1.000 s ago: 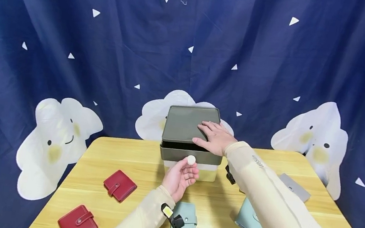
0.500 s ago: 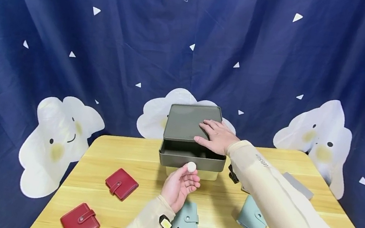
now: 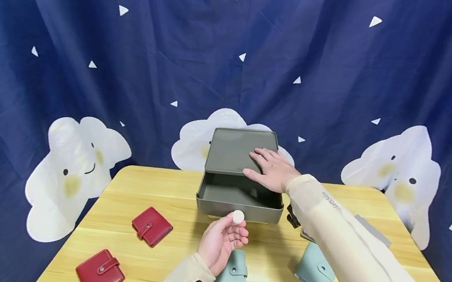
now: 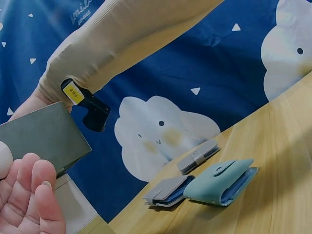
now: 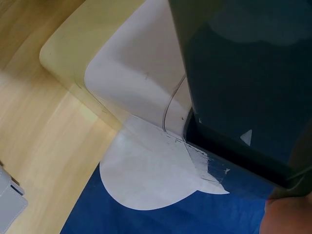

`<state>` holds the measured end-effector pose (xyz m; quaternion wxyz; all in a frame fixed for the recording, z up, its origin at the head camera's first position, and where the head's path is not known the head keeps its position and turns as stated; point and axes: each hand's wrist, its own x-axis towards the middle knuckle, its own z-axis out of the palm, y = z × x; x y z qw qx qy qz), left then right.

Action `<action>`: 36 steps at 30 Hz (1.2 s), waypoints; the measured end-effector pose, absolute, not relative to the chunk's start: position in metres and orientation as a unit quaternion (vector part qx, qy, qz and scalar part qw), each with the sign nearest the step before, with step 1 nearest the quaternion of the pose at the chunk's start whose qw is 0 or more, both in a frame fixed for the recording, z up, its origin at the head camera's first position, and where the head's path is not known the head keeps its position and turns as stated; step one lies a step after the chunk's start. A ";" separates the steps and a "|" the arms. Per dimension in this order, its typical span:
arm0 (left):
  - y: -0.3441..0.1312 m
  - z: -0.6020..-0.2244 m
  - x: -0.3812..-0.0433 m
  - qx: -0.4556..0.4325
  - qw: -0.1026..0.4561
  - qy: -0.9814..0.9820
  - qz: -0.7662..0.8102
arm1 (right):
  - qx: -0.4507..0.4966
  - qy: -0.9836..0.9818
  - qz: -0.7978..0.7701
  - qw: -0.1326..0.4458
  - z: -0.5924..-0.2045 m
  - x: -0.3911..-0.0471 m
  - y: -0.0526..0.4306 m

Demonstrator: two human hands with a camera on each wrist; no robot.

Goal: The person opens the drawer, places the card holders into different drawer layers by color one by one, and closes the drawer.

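Note:
A small drawer box with a dark grey top (image 3: 231,149) stands at the back middle of the table. Its dark grey drawer (image 3: 216,208) is pulled well out, and the visible inside looks bare. Thumb and forefinger of my left hand (image 3: 222,244) pinch the round white knob (image 3: 238,217) on the drawer front; the other fingers are loosely bent. My right hand (image 3: 274,172) rests spread on the box top's right side. In the right wrist view, a white tier (image 5: 131,63) and a yellow tier (image 5: 92,39) show alongside the drawer.
Two red wallets (image 3: 152,226) (image 3: 100,272) lie at the left of the wooden table (image 3: 167,186). One light blue wallet (image 3: 231,279) is below my left hand, another (image 3: 315,269) beside my right sleeve. Grey wallets (image 4: 168,190) (image 4: 199,157) lie at the right. A blue curtain hangs behind.
The left hand has drawn the drawer toward me by its knob, so the gap under the box top has widened. The right hand has stayed on the top.

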<state>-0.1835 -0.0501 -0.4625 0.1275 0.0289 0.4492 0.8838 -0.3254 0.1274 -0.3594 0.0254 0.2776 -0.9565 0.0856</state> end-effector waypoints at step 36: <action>-0.060 -0.462 -0.137 0.085 0.171 0.458 0.868 | 0.280 -0.956 0.077 0.047 -0.362 -0.326 0.127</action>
